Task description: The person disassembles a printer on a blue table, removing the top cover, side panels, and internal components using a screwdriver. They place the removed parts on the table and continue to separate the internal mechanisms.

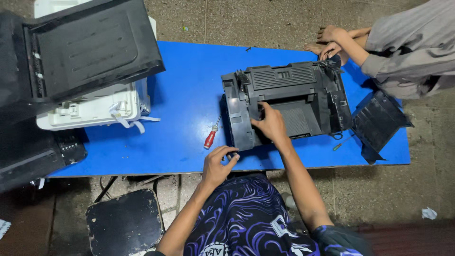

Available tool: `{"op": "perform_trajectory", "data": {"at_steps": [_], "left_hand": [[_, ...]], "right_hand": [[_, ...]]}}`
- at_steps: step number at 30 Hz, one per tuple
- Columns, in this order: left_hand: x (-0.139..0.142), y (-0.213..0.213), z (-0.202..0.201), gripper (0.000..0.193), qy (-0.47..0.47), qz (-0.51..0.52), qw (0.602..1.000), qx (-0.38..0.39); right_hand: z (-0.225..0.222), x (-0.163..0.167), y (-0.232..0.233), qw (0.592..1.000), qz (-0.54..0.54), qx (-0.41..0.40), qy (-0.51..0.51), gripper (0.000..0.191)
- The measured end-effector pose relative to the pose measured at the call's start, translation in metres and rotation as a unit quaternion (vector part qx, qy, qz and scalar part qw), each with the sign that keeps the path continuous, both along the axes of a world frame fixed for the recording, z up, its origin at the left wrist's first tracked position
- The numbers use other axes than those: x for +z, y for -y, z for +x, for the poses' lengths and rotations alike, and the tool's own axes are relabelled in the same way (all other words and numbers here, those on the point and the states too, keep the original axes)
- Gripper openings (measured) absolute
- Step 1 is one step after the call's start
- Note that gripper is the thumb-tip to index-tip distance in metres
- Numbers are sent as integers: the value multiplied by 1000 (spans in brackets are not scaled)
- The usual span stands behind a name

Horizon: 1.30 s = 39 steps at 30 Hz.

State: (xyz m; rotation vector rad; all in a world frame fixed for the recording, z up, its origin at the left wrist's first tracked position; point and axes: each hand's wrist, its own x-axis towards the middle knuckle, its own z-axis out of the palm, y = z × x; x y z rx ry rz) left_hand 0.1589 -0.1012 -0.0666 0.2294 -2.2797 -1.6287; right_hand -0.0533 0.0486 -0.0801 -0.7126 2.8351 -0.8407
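Note:
A dark grey printer body (284,102) with its covers off lies in the middle of the blue table (189,90). My right hand (270,124) rests flat on its front opening, gripping the inner frame. My left hand (218,163) sits at the near table edge, fingers curled around something small that I cannot make out. A red-handled screwdriver (210,137) lies on the table just left of the printer, a short way above my left hand. Another person's hands (332,42) touch the printer's far right corner.
A white printer chassis (90,111) with a raised black lid (90,47) stands at the table's left. A loose black panel (379,123) leans off the right edge, a green-handled screwdriver (342,143) beside it. A black stool (125,220) stands below the near edge.

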Motion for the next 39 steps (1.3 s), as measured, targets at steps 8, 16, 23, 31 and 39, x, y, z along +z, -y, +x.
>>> {"op": "perform_trajectory", "data": {"at_steps": [8,16,23,31,39], "left_hand": [[-14,18,4,23,23,73,997,-3],[-2,-22,-91,29,-55,-106,993,24],[5,-42,-152,45,73,-196,977,-40],[-2,-48,-180,59,112,-260,959,10],[1,-40,-209,61,180,-227,957,18]], "right_hand": [[7,13,5,997,-27,-55,40,55],[8,-6,-50,978,-165,26,126,35],[5,-21,-100,922,-291,-28,253,37],[8,22,-183,995,22,45,-83,54],[-23,50,-203,937,82,176,-289,60]]}}
